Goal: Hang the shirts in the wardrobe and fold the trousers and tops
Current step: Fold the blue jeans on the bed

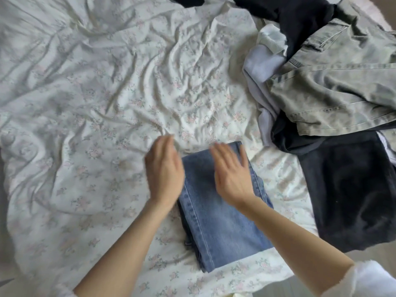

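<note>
A pair of blue jeans lies folded into a compact rectangle on the bed, near its front edge. My left hand hovers at the jeans' left edge with straight fingers, holding nothing. Over the top half of the jeans is my right hand, flat with fingers spread, either on the denim or just above it. Both hands are slightly blurred.
The bed has a wrinkled white floral sheet. At the right a heap holds olive-grey trousers, a white top and dark garments. A folded dark garment lies right of the jeans.
</note>
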A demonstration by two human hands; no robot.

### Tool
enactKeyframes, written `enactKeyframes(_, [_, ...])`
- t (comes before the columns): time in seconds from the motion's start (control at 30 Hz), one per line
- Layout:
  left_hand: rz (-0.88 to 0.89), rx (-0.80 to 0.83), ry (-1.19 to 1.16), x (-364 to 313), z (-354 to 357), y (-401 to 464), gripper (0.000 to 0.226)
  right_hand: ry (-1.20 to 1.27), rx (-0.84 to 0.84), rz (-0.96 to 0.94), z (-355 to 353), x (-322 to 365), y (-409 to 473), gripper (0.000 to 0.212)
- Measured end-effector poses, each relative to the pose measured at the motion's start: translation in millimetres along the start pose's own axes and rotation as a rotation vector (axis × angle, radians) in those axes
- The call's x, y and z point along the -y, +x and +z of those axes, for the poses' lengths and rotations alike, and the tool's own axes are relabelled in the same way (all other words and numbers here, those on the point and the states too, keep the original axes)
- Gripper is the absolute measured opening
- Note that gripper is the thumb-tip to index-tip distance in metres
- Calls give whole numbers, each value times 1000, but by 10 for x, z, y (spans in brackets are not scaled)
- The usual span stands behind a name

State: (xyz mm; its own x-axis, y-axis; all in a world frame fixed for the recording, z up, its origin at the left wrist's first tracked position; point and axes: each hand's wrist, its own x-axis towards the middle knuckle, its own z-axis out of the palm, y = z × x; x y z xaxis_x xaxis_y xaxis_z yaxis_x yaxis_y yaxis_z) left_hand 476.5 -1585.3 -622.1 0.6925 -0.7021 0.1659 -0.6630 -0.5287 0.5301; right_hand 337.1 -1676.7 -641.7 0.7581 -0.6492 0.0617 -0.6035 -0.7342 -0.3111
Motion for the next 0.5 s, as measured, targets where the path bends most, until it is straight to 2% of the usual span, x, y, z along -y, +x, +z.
enactKeyframes(0.07, [170, 400, 202, -67, 220, -231, 53, -98, 300, -44, 139, -91, -94, 49])
enactKeyframes(0.1, [161, 560, 350, 30, 313, -315, 56, -140, 365, 1, 202, -206, -111, 50])
enactKeyframes(0.13, [79, 639, 443, 186, 346, -355, 59, -179, 385, 46, 246, -327, -141, 51])
enactKeyframes(0.2, [-85, 676, 543, 508, 329, -284, 64, -225, 374, 175, 257, -543, -214, 52])
enactKeyframes(0.23, [-92, 647, 556, 592, 299, -214, 62, -196, 369, 295, 214, -618, -299, 53])
enactKeyframes(0.3, [-70, 453, 468, 586, 199, -35, 43, -54, 338, 509, 89, -626, -531, 58])
enactKeyframes(0.37, [-42, 282, 337, 408, 166, 128, 34, 63, 202, 616, -28, -463, -883, 63])
enactKeyframes(0.4, [5, 309, 280, 300, 186, 203, 38, 118, 121, 677, -82, -339, -1076, 65])
enactKeyframes(0.43, [74, 410, 229, 180, 224, 271, 44, 194, 48, 778, -119, -218, -1255, 68])
enactKeyframes(0.5, [205, 702, 163, -66, 415, 321, 58, 441, -33, 1117, -196, -9, -1590, 70])
